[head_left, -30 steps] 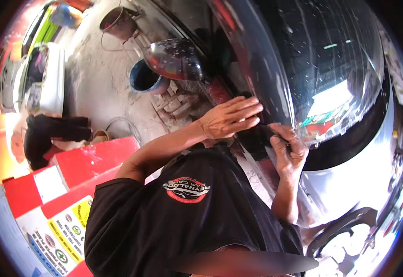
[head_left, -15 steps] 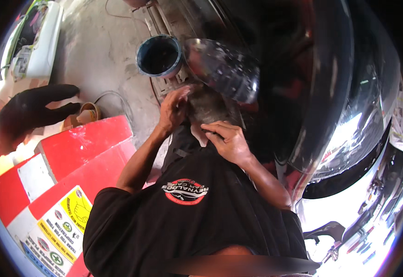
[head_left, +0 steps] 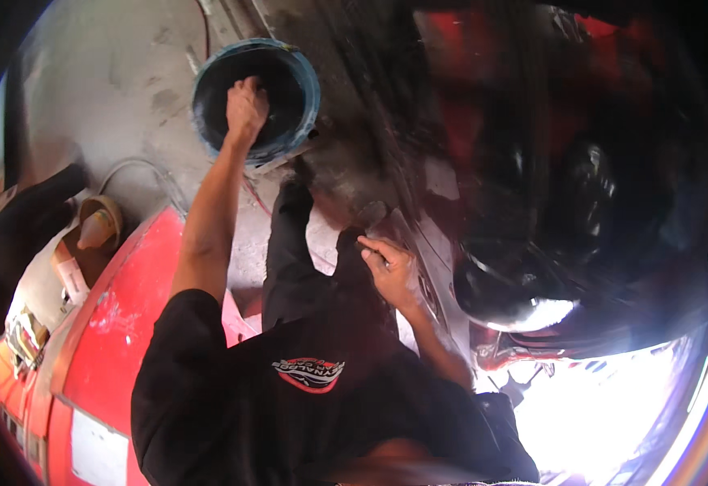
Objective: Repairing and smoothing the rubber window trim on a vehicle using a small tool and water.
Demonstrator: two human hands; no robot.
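My left hand (head_left: pixel 246 112) reaches down into a round blue bucket (head_left: pixel 313 97) with a dark inside. Its fingers are curled together; whatever they may hold is hidden. My right hand (head_left: pixel 389 270) hovers over my right knee, apart from the bucket, with thumb and fingers drawn together. I cannot make out anything between them. My legs in black trousers (head_left: pixel 293 251) are bent below, between the two hands.
A glossy black car body (head_left: pixel 524 283) fills the right side. Red blocks (head_left: pixel 127 308) stand at my left. Beyond them are a small tub (head_left: pixel 101 223) and a dark curved thing (head_left: pixel 25 231). A hose (head_left: pixel 139 162) lies on the grey floor (head_left: pixel 111 89).
My left hand has moved forward from above my lap into the bucket. My right hand stays near my knee. The view has shifted, and the loose glossy black panel is no longer distinguishable.
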